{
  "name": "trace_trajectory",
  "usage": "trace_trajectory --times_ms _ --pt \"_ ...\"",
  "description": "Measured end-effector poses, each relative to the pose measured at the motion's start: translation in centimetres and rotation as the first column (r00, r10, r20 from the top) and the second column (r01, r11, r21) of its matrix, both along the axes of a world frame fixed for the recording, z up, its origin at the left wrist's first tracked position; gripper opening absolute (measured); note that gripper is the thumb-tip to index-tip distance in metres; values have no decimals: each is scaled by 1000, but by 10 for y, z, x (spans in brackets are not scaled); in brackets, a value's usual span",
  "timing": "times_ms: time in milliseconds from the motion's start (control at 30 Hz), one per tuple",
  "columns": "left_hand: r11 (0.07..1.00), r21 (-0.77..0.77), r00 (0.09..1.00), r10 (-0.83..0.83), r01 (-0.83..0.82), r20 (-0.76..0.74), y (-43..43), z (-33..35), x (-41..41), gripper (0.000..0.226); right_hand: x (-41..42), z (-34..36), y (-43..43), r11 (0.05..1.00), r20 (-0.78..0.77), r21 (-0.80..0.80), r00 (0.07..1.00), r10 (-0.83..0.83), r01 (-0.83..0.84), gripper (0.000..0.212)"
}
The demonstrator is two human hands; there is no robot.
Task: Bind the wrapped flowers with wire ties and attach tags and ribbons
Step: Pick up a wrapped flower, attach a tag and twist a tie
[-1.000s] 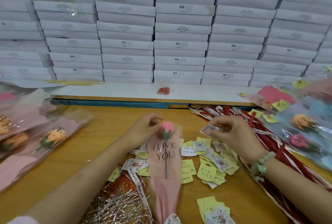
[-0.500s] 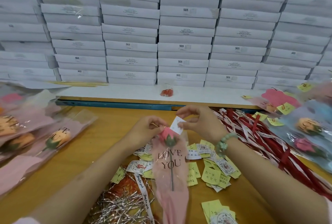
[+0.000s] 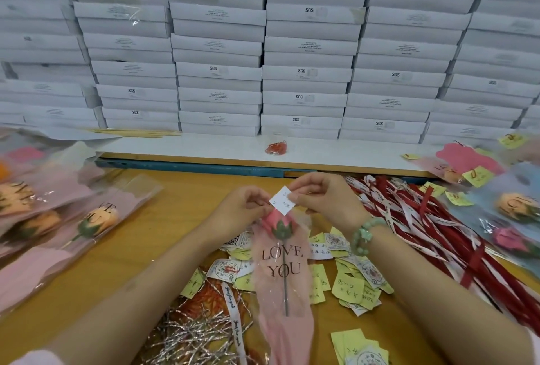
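Observation:
A pink rose in a clear and pink sleeve printed LOVE YOU (image 3: 282,265) is held upright over the wooden table. My left hand (image 3: 242,206) pinches the sleeve's top edge by the bud. My right hand (image 3: 318,198) pinches a small white tag (image 3: 283,200) against that same top edge. Loose yellow and white tags (image 3: 350,285) lie under the sleeve. A heap of silver wire ties (image 3: 193,335) sits at the near left. Red and white ribbons (image 3: 415,218) lie in a pile to the right.
Wrapped flowers are stacked at the left (image 3: 58,218) and at the right (image 3: 508,203). White boxes (image 3: 306,72) are piled high behind a white shelf, where a small bag of red bits (image 3: 276,148) lies. A printed white ribbon (image 3: 233,318) crosses the wire ties.
My right hand lifted a white tag from the table pile and brought it left to the top of the sleeve. My left hand kept holding the flower.

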State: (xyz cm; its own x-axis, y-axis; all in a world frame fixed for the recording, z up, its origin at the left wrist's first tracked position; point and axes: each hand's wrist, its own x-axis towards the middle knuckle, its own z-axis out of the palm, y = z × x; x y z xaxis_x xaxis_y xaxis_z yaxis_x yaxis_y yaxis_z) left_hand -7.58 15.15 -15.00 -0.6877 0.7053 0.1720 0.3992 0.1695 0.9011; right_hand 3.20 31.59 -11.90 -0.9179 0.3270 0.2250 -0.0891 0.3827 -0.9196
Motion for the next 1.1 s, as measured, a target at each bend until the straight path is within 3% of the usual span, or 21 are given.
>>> trace_trajectory --times_ms 533,933,1100 --pt "997 68 1000 -24 23 10 2 3 4 19 -1 -2 -2 992 -58 126 998 29 -22 9" --pt "995 87 999 -40 38 18 2 1 3 22 -1 -2 -1 1000 -7 8 1000 24 -24 26" --pt "995 94 999 -39 37 26 2 3 5 25 -1 -4 -1 996 5 -69 998 56 -56 19"
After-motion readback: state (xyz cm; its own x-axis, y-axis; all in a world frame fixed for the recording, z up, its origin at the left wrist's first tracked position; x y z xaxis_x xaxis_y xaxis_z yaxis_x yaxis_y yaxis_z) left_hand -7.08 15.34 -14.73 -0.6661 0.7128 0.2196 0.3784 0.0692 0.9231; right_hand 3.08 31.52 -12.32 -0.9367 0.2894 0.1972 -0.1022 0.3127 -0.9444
